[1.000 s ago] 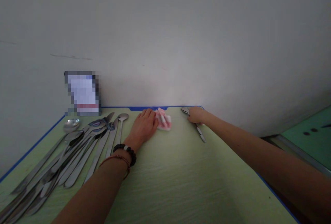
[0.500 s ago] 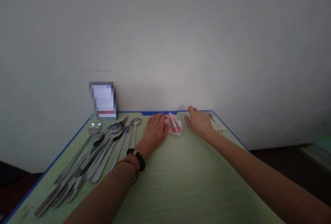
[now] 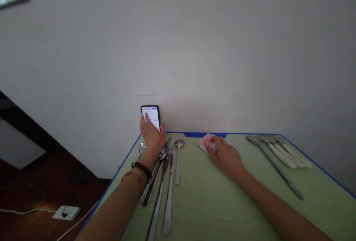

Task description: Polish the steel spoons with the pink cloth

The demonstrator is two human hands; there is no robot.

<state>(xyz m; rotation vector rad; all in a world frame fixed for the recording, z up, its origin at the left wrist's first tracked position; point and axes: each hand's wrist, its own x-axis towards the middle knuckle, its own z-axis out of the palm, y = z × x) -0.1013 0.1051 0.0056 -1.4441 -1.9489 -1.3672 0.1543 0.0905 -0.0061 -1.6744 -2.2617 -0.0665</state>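
Note:
In the head view my left hand (image 3: 152, 137) is raised, fingers apart, in front of a smartphone (image 3: 155, 116) that leans against the wall. It covers part of the screen, where digits are lit; whether a finger touches the glass I cannot tell. Below that hand lies a pile of metal spoons and knives, including a table knife (image 3: 167, 211) and a long-handled spoon (image 3: 178, 163). My right hand (image 3: 226, 156) rests at the table's far side, its fingers closed on a crumpled pink and white cloth (image 3: 203, 145).
To the right lie a long metal spoon (image 3: 274, 163) and several white-handled forks (image 3: 282, 155). The green table (image 3: 205, 204) has a blue rim and stands against a grey wall (image 3: 222, 48). A power strip (image 3: 66, 213) with white cables is on the floor at left.
My left hand has left the cloth and risen to the phone. My right hand has come onto the cloth. The view has turned left, bringing the floor at left into sight.

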